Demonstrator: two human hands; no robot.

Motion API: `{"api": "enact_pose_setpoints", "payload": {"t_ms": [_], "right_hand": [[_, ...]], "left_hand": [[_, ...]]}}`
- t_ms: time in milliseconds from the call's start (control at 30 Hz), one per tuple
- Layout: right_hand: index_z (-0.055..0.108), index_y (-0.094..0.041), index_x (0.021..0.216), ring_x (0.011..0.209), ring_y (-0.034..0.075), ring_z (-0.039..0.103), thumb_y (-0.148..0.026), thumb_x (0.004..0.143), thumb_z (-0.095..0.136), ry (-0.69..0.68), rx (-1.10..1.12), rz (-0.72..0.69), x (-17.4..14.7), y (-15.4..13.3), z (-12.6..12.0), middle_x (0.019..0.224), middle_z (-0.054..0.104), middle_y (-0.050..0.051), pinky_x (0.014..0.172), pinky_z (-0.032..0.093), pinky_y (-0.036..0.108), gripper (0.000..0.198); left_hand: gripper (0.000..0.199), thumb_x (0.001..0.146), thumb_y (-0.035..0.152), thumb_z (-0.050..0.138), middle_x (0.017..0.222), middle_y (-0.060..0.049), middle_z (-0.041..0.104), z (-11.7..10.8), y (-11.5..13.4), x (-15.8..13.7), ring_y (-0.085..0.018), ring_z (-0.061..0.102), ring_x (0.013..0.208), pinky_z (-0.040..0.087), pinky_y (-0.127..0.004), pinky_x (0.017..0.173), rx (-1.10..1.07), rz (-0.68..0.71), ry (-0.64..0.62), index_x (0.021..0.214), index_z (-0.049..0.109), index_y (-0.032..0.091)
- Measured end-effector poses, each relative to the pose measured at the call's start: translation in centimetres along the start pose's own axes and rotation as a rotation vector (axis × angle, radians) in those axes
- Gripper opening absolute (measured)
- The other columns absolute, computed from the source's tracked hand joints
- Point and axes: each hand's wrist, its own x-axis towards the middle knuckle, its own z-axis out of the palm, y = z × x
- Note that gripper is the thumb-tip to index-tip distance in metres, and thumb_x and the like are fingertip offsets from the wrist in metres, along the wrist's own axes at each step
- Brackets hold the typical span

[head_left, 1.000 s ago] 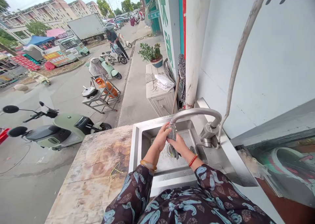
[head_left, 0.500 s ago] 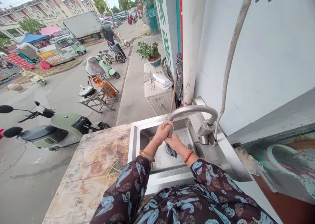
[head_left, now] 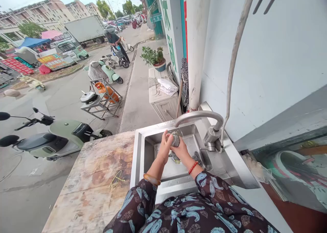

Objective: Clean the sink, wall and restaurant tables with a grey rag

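Observation:
Both hands are together over the stainless steel sink [head_left: 139, 151], below the outlet end of the curved tap [head_left: 201, 114]. A rounded, rough grey scourer [head_left: 175, 139] is held between them. My left hand [head_left: 164, 147], above a tan bangle, has its fingers curled round the scourer's left side. My right hand [head_left: 182, 149], with a red bead bracelet at the wrist, grips it from the right. Small water drops show round the scourer. A dark, curly wire scourer [head_left: 196, 158] lies in the basin by the right wrist. Something pale greenish, partly hidden, lies beneath the hands.
A wooden tabletop [head_left: 97, 178] adjoins the sink on the left, with a yellow string [head_left: 117, 179] on it. A grey hose [head_left: 233, 66] hangs beside the wall. Beyond stand a pale cabinet [head_left: 163, 105] with folded white cloth, a green scooter [head_left: 61, 134] and a person by a bike.
My hands have come down from beside the tap's outlet and turned, with the fingers now up round the scourer. More of the scourer and of the dark wire scourer in the basin shows.

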Motion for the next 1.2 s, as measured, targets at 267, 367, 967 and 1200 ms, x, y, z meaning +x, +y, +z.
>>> {"api": "enact_pose_setpoints", "payload": {"t_ms": [267,367,967,1200], "right_hand": [[0.052,-0.022,0.121,0.104,0.024,0.063,-0.05,0.084,0.06,0.119,0.14,-0.023,0.2,0.6,2.2,0.115,0.067,0.01,0.095,0.049,0.04,0.047],[0.056,-0.02,0.119,0.115,0.029,0.058,-0.046,0.082,0.064,0.102,-0.243,-0.231,-0.7,1.0,2.1,0.118,0.065,0.013,0.105,0.042,0.047,0.046],[0.057,-0.025,0.094,0.09,0.021,0.07,-0.063,0.078,0.062,0.32,0.481,0.345,-2.5,6.5,-7.7,0.1,0.069,0.008,0.065,0.056,0.03,0.041],[0.047,-0.027,0.078,0.084,0.021,0.069,-0.058,0.085,0.055,0.375,0.6,0.355,-1.2,5.6,-8.7,0.087,0.069,0.007,0.063,0.055,0.033,0.033]], "left_hand": [[0.057,0.081,0.065,0.064,0.117,-0.012,0.073,-2.1,-3.6,-4.4,-0.027,0.068,0.106,0.056,-0.036,0.082,-0.364,-0.403,-0.199,0.12,0.068,0.024],[0.062,0.085,0.072,0.053,0.108,-0.013,0.075,-1.9,-2.8,-4.7,-0.026,0.07,0.099,0.058,-0.037,0.082,-0.582,-0.458,-0.141,0.113,0.07,0.02],[0.012,0.082,0.023,0.07,0.07,-0.007,0.073,-4.4,-0.3,-2.3,-0.017,0.071,0.061,0.061,-0.029,0.063,-0.521,-0.463,0.024,0.084,0.068,0.011],[0.014,0.083,0.024,0.069,0.07,-0.007,0.074,-3.8,-0.7,-2.1,-0.017,0.07,0.06,0.06,-0.028,0.061,-0.511,-0.449,0.021,0.085,0.068,0.01]]}}
